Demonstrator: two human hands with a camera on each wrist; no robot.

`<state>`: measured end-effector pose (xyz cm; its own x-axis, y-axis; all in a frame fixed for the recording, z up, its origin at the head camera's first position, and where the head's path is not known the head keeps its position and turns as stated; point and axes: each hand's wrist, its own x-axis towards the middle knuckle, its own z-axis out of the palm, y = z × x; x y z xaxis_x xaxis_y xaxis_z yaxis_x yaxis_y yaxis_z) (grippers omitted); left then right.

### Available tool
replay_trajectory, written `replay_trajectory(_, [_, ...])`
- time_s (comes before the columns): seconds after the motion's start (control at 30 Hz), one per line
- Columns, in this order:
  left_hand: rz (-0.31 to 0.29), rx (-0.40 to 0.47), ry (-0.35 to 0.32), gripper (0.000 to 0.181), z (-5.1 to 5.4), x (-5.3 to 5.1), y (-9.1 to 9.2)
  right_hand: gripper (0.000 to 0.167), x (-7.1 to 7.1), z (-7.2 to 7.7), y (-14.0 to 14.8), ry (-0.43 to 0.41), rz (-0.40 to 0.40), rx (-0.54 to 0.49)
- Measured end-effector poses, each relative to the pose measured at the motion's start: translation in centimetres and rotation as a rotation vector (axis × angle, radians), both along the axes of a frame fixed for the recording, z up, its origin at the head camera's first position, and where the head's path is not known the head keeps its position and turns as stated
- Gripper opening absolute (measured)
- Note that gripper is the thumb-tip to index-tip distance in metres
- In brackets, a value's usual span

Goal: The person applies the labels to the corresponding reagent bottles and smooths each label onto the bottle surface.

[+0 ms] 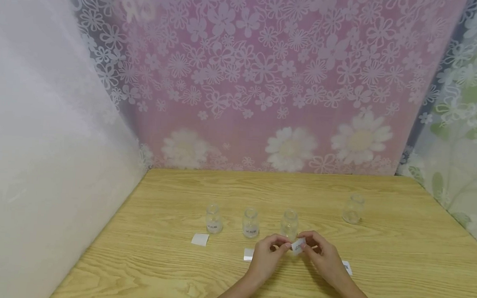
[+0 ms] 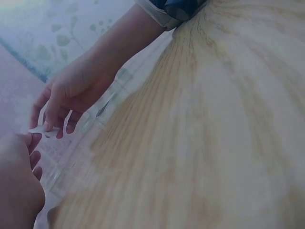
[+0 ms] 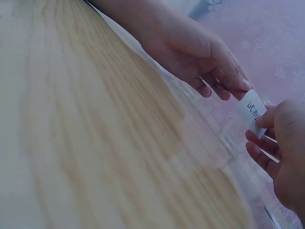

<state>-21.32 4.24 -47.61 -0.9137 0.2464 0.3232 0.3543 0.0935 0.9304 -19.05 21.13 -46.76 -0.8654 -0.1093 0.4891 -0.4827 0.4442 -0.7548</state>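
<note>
A small white label with dark writing (image 1: 297, 246) (image 3: 251, 111) is held between both hands, low over the table. The left hand (image 1: 266, 255) pinches its left edge between thumb and forefinger; the right hand (image 1: 325, 259) pinches its right side. Just behind the fingers stands a clear glass jar (image 1: 289, 223), its base partly hidden. Left of it are two upright jars, one in the middle (image 1: 251, 222) and one farther left (image 1: 213, 218), each with a written label low on its front. In the left wrist view the label (image 2: 45, 130) shows edge-on between the fingertips.
Another clear jar (image 1: 353, 209) stands at the back right of the wooden table (image 1: 153, 262). White pieces lie at the left (image 1: 199, 239), beside the left hand (image 1: 248, 254), and by the right wrist, this last one with writing (image 1: 347, 267). Patterned curtains hang behind and at the sides.
</note>
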Motion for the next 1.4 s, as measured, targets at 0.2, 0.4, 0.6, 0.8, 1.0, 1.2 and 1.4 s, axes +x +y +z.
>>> replay_trajectory(0.2, [-0.025,0.010,0.006,0.012,0.1,0.1,-0.1,0.018,0.1,0.4,-0.2,0.054,0.025,-0.022])
replay_trajectory(0.4, [-0.063,0.011,0.019,0.015,0.0,0.2,-0.3,0.016,1.2,2.3,-1.0,0.079,0.089,0.016])
replay_trajectory(0.6, [-0.071,0.007,0.027,0.010,0.0,0.2,-0.2,0.021,1.0,1.8,-1.0,0.055,0.091,0.051])
replay_trajectory(0.8, [-0.069,-0.010,0.040,0.010,-0.2,0.1,-0.2,0.016,0.0,0.0,-0.3,0.010,0.094,-0.004])
replay_trajectory(1.0, [-0.090,0.017,0.002,0.010,-0.2,0.2,-0.3,0.008,0.1,0.1,-0.3,-0.015,0.093,-0.063])
replay_trajectory(1.2, [-0.102,0.006,-0.002,0.017,0.0,0.2,-0.2,0.009,0.1,0.2,-0.3,0.024,0.069,-0.047])
replay_trajectory(1.4, [-0.020,0.010,0.032,0.016,-0.2,0.0,-0.2,0.004,0.1,0.3,-0.3,-0.037,0.011,-0.050])
